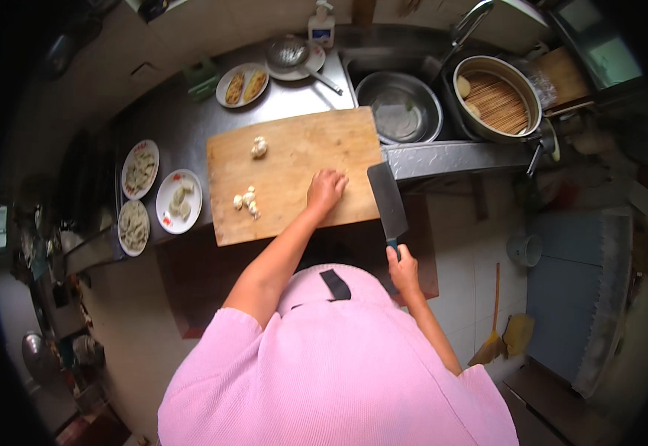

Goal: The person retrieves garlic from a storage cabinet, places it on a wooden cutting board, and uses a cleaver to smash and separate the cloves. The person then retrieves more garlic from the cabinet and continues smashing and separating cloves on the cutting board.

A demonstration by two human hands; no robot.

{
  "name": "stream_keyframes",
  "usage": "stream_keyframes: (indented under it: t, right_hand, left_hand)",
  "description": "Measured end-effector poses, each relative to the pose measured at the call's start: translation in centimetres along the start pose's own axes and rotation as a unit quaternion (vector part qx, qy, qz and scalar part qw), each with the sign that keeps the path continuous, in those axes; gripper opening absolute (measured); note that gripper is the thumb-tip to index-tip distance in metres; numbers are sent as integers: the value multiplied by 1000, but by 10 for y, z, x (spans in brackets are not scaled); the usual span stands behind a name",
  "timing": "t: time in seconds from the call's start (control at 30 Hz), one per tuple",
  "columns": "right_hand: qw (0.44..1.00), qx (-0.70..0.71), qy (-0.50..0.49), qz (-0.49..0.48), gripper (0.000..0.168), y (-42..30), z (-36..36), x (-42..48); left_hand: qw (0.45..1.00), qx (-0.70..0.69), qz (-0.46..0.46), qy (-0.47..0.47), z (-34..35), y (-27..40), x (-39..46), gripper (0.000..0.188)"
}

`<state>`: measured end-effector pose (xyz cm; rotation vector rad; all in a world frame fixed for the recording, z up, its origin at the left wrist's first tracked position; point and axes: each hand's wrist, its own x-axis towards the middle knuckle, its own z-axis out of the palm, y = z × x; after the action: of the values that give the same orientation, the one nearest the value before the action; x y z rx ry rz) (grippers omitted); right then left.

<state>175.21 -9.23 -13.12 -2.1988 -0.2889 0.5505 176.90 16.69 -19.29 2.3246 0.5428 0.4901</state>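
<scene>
My right hand (403,269) grips a cleaver (388,199) by its handle, with the broad dark blade beside the right edge of a wooden cutting board (296,167). On the right part of that board rests my left hand (326,189), its fingers bent; small pale bits show by the fingertips, and whether anything is under them is hidden. A garlic bulb (259,148) lies near the board's upper left. Several garlic cloves (248,198) lie loosely grouped at its lower left.
Plates of dumplings (179,202) stand left of the board. Behind it are a plate with two browned food pieces (245,85) and a skimmer (291,53) on a plate. A metal basin (399,108) sits in the sink, with a steamer pot (496,96) to its right.
</scene>
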Motion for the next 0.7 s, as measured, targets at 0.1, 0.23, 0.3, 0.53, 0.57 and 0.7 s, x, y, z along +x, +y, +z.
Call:
stream_keyframes:
  t: [0.1, 0.23, 0.3, 0.53, 0.57, 0.7]
  right_hand:
    - [995, -71, 4, -69, 35, -4, 3, 8]
    - [976, -144, 32, -159, 32, -31, 2, 35]
    - [963, -97, 88, -237, 31, -65, -6, 46]
    - [959, -268, -36, -84, 39, -5, 49, 39]
    - [963, -258, -33, -74, 40, 4, 53, 39]
    - [964, -253, -54, -67, 40, -13, 48, 45]
  left_hand:
    - [993, -80, -77, 46, -13, -9, -2, 23]
    - [976, -134, -157, 63, -25, -16, -17, 24]
    - [970, -140, -191, 52, -29, -24, -30, 24]
    - [972, -135, -189, 47, -33, -39, -54, 23]
    - [973, -131, -184, 43, -33, -37, -60, 23]
    - [978, -108, -174, 40, -36, -38, -58, 23]
